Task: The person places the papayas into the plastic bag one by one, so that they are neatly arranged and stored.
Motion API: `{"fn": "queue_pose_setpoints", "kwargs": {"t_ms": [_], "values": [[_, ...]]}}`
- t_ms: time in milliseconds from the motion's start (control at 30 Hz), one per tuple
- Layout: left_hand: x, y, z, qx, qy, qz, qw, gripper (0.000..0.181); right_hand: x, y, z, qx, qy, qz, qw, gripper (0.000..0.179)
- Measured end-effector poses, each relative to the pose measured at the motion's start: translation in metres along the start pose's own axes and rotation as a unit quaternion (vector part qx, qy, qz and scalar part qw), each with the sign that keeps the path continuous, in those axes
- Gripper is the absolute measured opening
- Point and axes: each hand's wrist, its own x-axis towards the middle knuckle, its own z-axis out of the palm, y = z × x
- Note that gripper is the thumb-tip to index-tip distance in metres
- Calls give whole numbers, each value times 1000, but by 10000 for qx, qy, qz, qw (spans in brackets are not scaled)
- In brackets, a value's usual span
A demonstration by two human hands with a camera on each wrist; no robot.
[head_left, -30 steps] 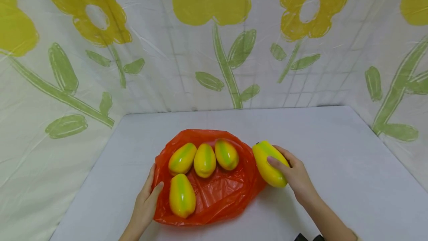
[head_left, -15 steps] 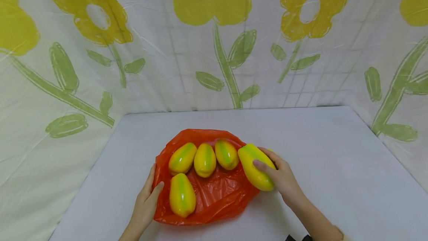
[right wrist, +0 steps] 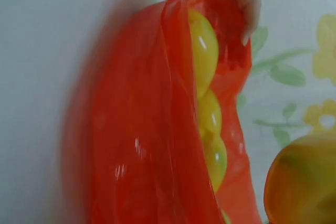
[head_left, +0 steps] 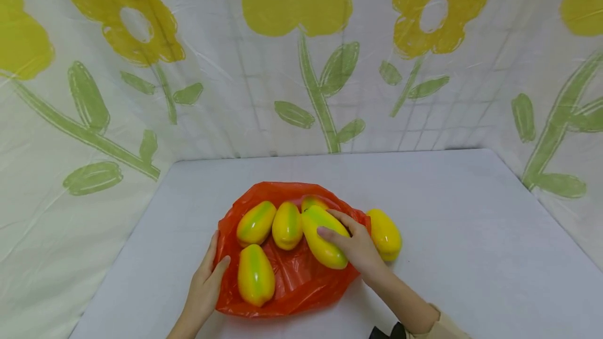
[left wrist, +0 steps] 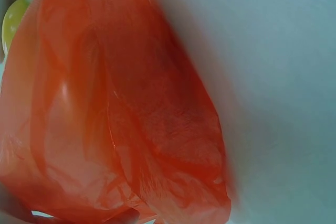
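Note:
My left hand grips the left rim of a red plastic bag, thumb inside and fingers outside. The bag lies with its mouth wide open on the table. Over its right part, my right hand holds a yellow papaya with a green stripe, thumb on the near side. It partly covers another papaya in the bag. Several more papayas sit inside, among them one near the left hand. In the right wrist view, papayas show in a row behind the bag's red wall.
One loose papaya lies on the white table just right of the bag, partly behind the right hand. A curtain with yellow flowers hangs behind and at both sides. A dark object shows by the right sleeve.
My right hand has carried the papaya leftward from beside the bag to over its inside. The loose papaya at the right has come into view. The left hand keeps its place.

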Motion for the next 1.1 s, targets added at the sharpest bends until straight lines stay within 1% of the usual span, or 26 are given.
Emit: {"fn": "queue_pose_setpoints", "kwargs": {"t_ms": [133,267,467,733,967,1100], "values": [[0,0,0,-11,-7,-10,10000,65,1,-1,19,151,-147,-34,9998,63],[-1,-1,0,-48,-17,-29,10000,66,2,3,37,153,-325,-22,9994,68],[-1,-2,0,-65,-27,-7,10000,66,0,13,54,75,-466,39,9989,73],[0,-2,0,-84,-34,-23,10000,66,-5,22,66,-14,-540,29,9985,75],[0,-2,0,-36,-30,-72,10000,66,-8,27,68,-259,-601,86,9978,77],[0,-2,-1,-49,-8,-23,10000,65,-9,30,69,-337,-622,84,9975,77]]}}
